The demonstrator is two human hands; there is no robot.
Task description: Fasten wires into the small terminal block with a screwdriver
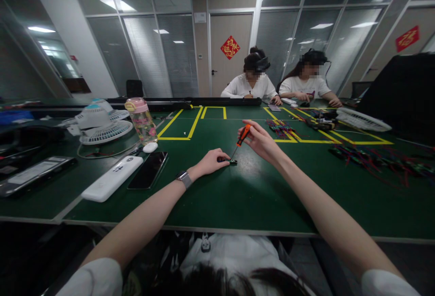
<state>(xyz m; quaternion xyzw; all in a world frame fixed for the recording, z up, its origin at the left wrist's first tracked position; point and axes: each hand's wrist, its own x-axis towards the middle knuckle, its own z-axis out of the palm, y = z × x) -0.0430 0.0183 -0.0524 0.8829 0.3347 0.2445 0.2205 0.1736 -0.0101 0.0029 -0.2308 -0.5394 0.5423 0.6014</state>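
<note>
The left hand (211, 162) pins a small dark part (233, 162) to the green table (238, 196), fingers closed on its left end. The right hand (261, 140) pinches a screwdriver (242, 138) by its orange handle. The tool's long axis slants down and to the left, so its tip meets the part just right of the left fingertips. The part lies below and left of the right grip, nearer the left hand. What the part is seems too small to tell.
</note>
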